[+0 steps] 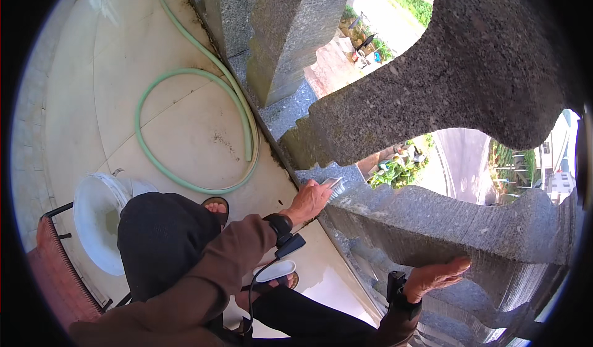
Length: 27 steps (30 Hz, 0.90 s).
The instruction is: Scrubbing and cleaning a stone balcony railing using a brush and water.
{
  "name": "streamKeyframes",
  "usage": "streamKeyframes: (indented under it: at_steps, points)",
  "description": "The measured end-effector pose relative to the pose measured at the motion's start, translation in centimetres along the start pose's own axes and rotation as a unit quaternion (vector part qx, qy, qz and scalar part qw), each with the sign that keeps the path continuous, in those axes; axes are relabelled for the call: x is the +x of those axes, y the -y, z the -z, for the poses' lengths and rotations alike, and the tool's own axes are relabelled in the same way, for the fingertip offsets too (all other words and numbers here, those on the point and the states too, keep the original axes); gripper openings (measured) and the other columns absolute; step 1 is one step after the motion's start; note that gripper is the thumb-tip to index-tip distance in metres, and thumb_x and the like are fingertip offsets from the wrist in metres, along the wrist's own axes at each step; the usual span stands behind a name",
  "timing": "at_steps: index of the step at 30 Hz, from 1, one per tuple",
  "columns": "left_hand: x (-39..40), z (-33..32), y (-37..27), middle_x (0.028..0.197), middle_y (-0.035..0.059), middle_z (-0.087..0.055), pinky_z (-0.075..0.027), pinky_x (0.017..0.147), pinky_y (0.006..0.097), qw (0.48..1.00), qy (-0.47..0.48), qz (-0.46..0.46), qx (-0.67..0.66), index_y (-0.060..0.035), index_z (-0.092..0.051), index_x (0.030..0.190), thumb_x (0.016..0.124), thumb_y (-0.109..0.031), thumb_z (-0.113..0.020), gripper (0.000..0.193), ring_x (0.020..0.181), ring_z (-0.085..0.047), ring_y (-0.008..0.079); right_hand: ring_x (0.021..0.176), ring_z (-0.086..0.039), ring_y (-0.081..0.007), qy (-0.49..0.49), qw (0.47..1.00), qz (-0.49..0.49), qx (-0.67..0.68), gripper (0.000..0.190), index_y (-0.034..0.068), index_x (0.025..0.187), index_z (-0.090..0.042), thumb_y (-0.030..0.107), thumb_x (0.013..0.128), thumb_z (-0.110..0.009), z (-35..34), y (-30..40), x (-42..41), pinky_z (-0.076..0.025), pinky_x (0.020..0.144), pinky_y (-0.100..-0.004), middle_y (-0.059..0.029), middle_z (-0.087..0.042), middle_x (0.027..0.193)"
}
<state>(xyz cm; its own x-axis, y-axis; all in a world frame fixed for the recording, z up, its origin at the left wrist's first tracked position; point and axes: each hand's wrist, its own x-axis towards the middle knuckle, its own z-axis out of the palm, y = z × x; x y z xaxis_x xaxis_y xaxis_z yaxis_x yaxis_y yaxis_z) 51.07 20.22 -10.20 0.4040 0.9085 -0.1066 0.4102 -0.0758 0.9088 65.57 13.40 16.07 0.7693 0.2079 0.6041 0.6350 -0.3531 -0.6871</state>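
My left hand [309, 203] is closed on a scrubbing brush [331, 186] with pale bristles. The bristles are at the foot of a grey stone baluster [394, 203], by the stone base rail [347, 173]. My right hand [435, 277] is lower right, fingers extended and nothing in it, beside the same baluster; whether it touches the stone cannot be told. Both wrists wear black devices, and a cable hangs from the left one. This baluster looks wet and streaked. A darker, speckled baluster [394, 97] stands beside it.
A green hose [139, 120] lies coiled on the tiled floor [185, 129]. At left are a white bucket [99, 226] and a reddish seat with a black frame [60, 268]. My sandalled feet are near the balustrade. Through its gaps, a road and plants show far below.
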Motion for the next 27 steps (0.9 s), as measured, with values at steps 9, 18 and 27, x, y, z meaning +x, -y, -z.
streamKeyframes:
  at_steps: [9, 18, 27]
  points:
    - [5.7, -1.8, -1.6, 0.099, 0.0229, -0.062, -0.043, 0.084, 0.0525, 0.998, -0.036, 0.026, 0.048, -0.0105, -0.065, 0.108, 0.096, -0.03, -0.051, 0.027, 0.095, -0.057, 0.0403, 0.085, -0.049, -0.027, 0.005, 0.999, -0.048, 0.022, 0.071, -0.005, 0.105, -0.053, 0.062, 0.097, -0.031, 0.1, 0.3, -0.5, -0.043, 0.077, -0.0476, -0.0162, -0.05, 0.093]
    - [0.9, 0.9, -0.3, 0.088, 0.0229, -0.064, -0.042, 0.083, 0.0517, 0.998, 0.021, -0.008, 0.055, -0.0074, -0.065, 0.103, 0.096, -0.029, -0.048, 0.028, 0.092, -0.058, 0.0394, 0.082, -0.047, -0.0267, 0.0, 0.999, -0.031, -0.019, 0.072, -0.007, 0.095, -0.054, 0.062, 0.096, -0.032, 0.1, -0.5, 0.0, -0.043, 0.073, -0.0471, -0.0171, -0.05, 0.09]
    - [4.6, -1.3, -0.1, 0.095, 0.0242, -0.062, -0.044, 0.084, 0.0531, 0.997, -0.011, 0.001, 0.074, -0.0064, -0.065, 0.106, 0.095, -0.032, -0.052, 0.031, 0.097, -0.058, 0.041, 0.081, -0.047, -0.0277, 0.004, 0.999, -0.045, 0.025, 0.073, -0.007, 0.101, -0.055, 0.062, 0.096, -0.031, -0.2, 0.8, -0.4, -0.041, 0.074, -0.0475, -0.018, -0.052, 0.09]
